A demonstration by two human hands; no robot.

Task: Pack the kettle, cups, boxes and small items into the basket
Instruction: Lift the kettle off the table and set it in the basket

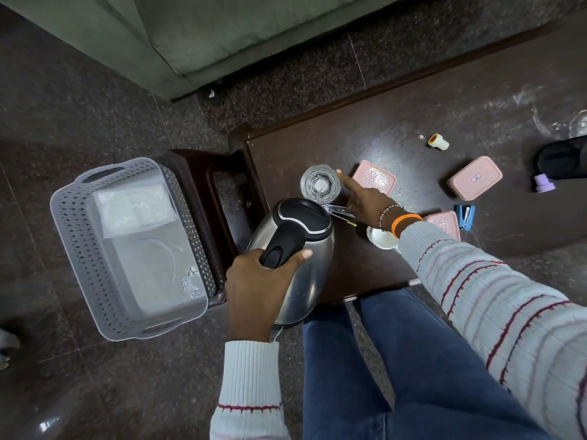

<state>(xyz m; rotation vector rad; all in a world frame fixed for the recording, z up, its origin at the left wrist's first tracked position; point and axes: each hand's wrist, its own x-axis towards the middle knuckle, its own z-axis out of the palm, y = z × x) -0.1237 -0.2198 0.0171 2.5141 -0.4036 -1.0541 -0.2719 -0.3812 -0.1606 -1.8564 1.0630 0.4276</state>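
Kettle (295, 255) is gripped by its handle in the left hand (260, 281) at the tabletop's (444, 100) near-left corner, probably for the basket (127, 249), while the open right hand (365, 198) reaches for the glass cup (320, 185).

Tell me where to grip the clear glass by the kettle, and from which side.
Take the glass by its wall near the rim, coming from above and from its right. It stands upright with its mouth open upward, the kettle crowds its near side, and the right hand already reaches in on the right.
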